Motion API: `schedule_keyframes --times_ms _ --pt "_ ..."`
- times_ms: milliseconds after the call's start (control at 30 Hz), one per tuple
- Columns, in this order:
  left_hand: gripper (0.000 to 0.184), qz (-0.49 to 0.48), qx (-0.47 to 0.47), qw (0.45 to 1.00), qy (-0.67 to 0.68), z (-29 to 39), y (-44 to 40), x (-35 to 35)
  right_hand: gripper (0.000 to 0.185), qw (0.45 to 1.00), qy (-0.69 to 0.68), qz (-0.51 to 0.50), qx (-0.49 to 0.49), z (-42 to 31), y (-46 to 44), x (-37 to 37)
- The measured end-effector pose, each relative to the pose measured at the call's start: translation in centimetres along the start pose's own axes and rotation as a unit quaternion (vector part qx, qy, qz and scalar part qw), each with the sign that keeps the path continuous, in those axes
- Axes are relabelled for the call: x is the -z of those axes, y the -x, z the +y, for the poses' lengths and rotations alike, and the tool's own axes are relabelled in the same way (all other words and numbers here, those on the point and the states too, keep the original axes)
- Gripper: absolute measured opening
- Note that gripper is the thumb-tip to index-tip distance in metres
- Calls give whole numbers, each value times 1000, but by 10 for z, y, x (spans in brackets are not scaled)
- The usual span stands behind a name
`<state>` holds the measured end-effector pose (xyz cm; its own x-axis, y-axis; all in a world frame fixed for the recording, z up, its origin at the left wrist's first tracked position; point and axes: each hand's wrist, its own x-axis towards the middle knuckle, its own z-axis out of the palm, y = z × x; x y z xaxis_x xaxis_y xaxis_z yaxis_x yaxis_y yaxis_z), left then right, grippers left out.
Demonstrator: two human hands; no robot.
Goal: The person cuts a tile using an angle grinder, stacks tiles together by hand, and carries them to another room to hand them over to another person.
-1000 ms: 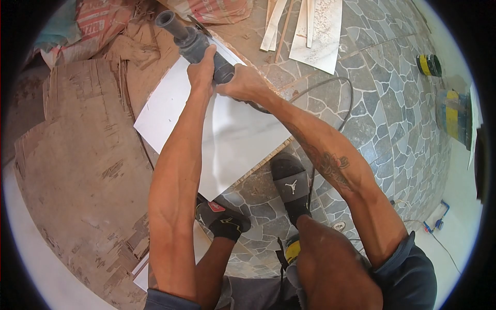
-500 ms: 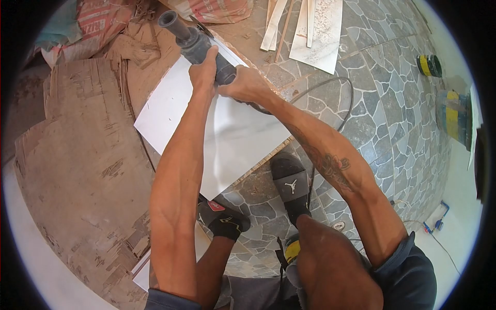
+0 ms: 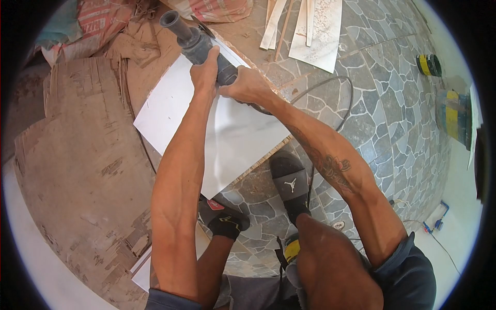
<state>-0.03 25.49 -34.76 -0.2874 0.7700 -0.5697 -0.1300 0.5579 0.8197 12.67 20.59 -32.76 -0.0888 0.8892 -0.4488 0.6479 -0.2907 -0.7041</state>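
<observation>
Both hands are wrapped round a dark angle grinder (image 3: 195, 45) at the far edge of a glossy white tile (image 3: 243, 129). My left hand (image 3: 206, 70) grips the middle of its body, thumb along the top. My right hand (image 3: 248, 85) closes on the rear end, where the cord leaves. A stubby cylindrical part (image 3: 170, 20) sticks out at the front left. The thin dark disc or guard (image 3: 202, 25) shows beside the head; its contact with the tile is hard to make out. Under the tile's near right side a rough, yellowish edge is visible.
A worn plywood sheet (image 3: 82, 150) lies on the left. Sacks (image 3: 106, 23) are at the back left. Cut white strips (image 3: 274, 23) and a dusty tile piece (image 3: 323, 44) rest at the back. A black cord (image 3: 351, 98) loops over the stone-patterned floor. Buckets (image 3: 454, 116) stand right.
Almost nothing differs. The grinder and both hands have shifted very slightly to the right, while the grip stays the same.
</observation>
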Motion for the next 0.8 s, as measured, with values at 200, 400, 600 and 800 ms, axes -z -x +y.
schedule_keyframes --times_ms 200,400,600,800 --pt "58 -7 -3 1000 -3 -2 5 0 60 999 -40 -20 -7 3 5 2" --pt "58 -7 -1 1000 -10 -2 11 -1 69 999 -21 -35 -17 3 9 4" --pt "57 -12 -6 1000 -11 -7 13 -1 71 1000 6 -20 -21 1 16 6" --pt "61 -11 -1 1000 -7 -7 20 -2 71 999 21 -25 -36 1 21 6"
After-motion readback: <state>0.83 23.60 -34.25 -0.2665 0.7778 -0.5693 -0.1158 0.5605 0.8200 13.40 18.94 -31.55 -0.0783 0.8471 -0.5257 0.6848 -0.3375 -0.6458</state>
